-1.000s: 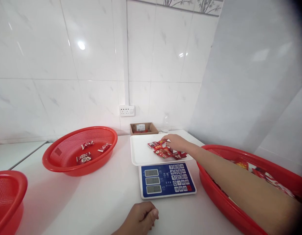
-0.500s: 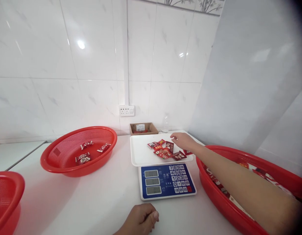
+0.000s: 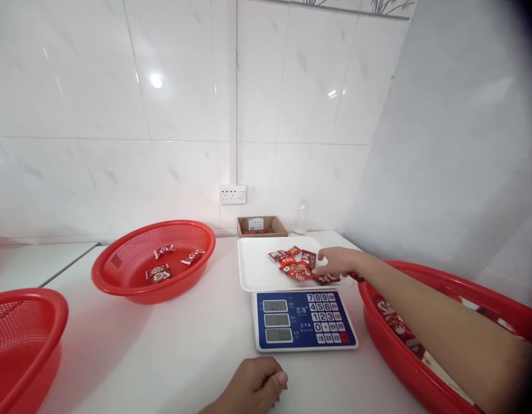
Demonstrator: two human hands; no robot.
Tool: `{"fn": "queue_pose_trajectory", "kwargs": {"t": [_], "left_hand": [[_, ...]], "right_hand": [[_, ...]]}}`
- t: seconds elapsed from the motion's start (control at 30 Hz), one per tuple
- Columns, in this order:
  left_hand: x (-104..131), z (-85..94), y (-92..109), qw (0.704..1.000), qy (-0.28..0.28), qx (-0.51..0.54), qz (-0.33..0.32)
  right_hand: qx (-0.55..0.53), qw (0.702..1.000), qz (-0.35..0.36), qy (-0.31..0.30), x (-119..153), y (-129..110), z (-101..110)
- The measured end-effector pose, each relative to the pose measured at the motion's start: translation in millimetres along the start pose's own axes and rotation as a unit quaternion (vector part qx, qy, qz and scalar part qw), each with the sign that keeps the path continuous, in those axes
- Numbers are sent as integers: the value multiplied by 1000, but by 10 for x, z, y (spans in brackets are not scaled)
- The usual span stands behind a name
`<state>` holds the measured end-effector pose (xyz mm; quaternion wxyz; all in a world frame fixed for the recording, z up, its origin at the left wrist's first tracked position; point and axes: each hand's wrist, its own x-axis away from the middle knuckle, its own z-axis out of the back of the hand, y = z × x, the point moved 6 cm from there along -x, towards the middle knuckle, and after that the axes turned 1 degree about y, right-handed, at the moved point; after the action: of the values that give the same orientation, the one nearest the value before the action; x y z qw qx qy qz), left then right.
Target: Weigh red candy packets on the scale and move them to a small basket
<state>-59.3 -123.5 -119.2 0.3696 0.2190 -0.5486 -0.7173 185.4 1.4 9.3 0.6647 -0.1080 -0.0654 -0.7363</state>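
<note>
My right hand [image 3: 338, 261] reaches over the scale's white tray [image 3: 253, 267], palm down. Its thumb and forefinger are apart, with the fingertips at the edge of a loose group of red and brown snack packets [image 3: 297, 269]. A dark red bit of wrapper [image 3: 355, 277] shows beneath the wrist; whether the hand touches it I cannot tell. My left hand [image 3: 255, 384] rests on the table in front of the scale, fingers curled into a loose fist with nothing visible in it. Between the hands is the blue keypad panel [image 3: 305, 319] of the scale, its displays too faint to read.
At right, under my forearm, stands a large red basin [image 3: 378, 322] holding many packets. A red mesh basket [image 3: 115, 284] with several packets is at left, and another red basket [image 3: 54, 322] is nearer. A cardboard box [image 3: 270, 226] and a clear bottle [image 3: 301, 217] stand by the wall.
My right hand has come nearer, down from the tray's far edge to the packets. My left hand stays in place. The view has turned slightly left.
</note>
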Motion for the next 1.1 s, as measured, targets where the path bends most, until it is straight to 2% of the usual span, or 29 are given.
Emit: {"fn": "queue_pose_trajectory", "kwargs": {"t": [0.07,0.13,0.27,0.43,0.67,0.8,0.87,0.93,1.03,1.1], "left_hand": [[-3,1,-19,1000,2,4,-2],[-7,0,-44,1000,3,7,-1],[-13,-11,-70,1000,3,0,1],[-1,-2,-49,1000,17,5,2],[6,-4,-42,1000,18,11,5],[14,4,-39,999,17,29,2],[18,14,-5,997,12,73,-22],[15,19,29,987,2,155,-46],[-12,2,31,948,-15,315,-45],[-33,-23,19,922,-25,385,-32]], "right_hand": [[-3,999,13,-42,48,-32,-34],[3,999,27,-43,73,-81,-32],[11,998,56,23,49,-197,-1],[-14,994,46,101,31,-238,27],[-68,985,65,147,184,-376,169],[-116,973,80,184,323,-627,312],[-185,955,114,204,476,-869,307],[-283,922,172,198,678,-1178,184],[-391,871,257,151,975,-1635,-196],[-452,832,279,162,1104,-1790,-450]]}}
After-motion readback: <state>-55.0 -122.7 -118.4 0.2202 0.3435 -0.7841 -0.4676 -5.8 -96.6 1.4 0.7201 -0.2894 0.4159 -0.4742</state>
